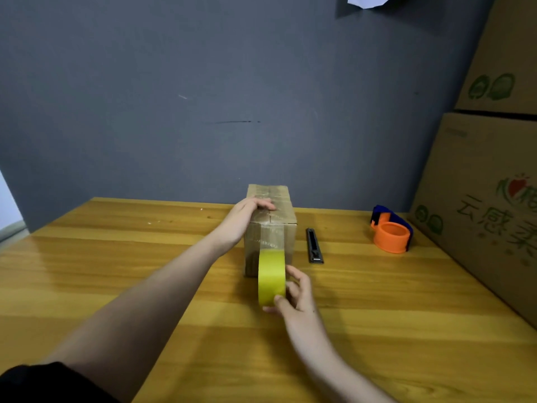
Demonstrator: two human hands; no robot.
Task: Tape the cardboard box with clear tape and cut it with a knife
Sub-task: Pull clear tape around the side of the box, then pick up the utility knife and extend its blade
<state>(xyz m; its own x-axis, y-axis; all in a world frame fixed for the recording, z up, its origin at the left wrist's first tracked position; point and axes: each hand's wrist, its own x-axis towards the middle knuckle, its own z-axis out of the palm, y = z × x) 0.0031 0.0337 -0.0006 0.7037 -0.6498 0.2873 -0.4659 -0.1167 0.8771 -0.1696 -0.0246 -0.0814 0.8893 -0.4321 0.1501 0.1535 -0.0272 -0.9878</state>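
A small cardboard box [287, 237] stands on the wooden table [145, 271], with clear tape running along its top and down its near face. My left hand [247, 216] lies flat on the box's top, near the front edge. My right hand [296, 295] grips a yellowish roll of tape [271, 276] held upright just in front of the box; a strip of tape runs from the roll up the near face. A black utility knife [313, 246] lies on the table just right of the box.
An orange and blue tape dispenser [390, 230] sits at the back right. Large printed cardboard cartons [488, 184] are stacked along the right edge. A grey wall [203, 97] rises behind the table.
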